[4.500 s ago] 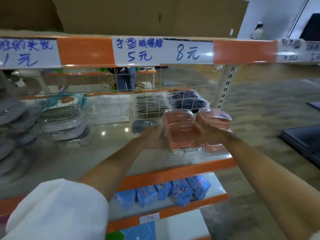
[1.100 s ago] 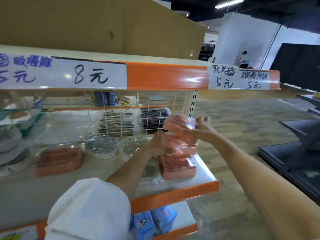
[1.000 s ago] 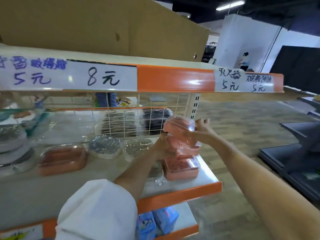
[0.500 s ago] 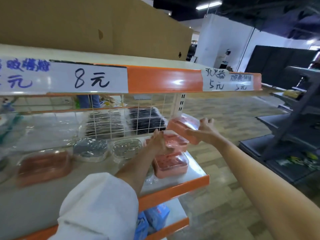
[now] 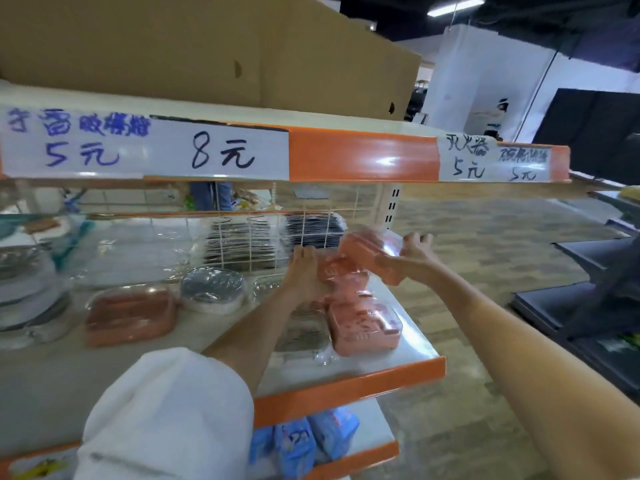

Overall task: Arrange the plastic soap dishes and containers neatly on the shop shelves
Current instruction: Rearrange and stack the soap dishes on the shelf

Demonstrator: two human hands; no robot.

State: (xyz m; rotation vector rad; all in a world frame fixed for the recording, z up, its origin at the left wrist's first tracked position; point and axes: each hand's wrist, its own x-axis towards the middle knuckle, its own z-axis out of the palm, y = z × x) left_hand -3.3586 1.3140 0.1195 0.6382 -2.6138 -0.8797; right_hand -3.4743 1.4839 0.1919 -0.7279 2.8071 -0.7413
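Observation:
My right hand [image 5: 408, 259] grips a pink plastic soap dish [image 5: 369, 252], tilted, in the air above the right end of the shelf [image 5: 349, 386]. My left hand [image 5: 304, 271] holds a second pink dish [image 5: 337, 268] that sits on top of a short stack. At the bottom of that stack, near the shelf's front edge, lies another pink dish [image 5: 363, 327]. A clear dish [image 5: 301, 330] lies just left of it under my left forearm. Further left are a round clear container [image 5: 213, 289] and a brownish-orange dish [image 5: 130, 315].
A wire grid [image 5: 277, 233] backs the shelf, with dark packed goods behind it. Stacked grey plates [image 5: 24, 292] fill the left end. The upper shelf edge [image 5: 360, 155] with price labels hangs close overhead. Blue packets [image 5: 304, 441] lie on the shelf below. Open floor is to the right.
My right hand has carried its pink dish lower and leftward, closer to the stack. My left hand stays on the stack's top dish. The view has shifted slightly.

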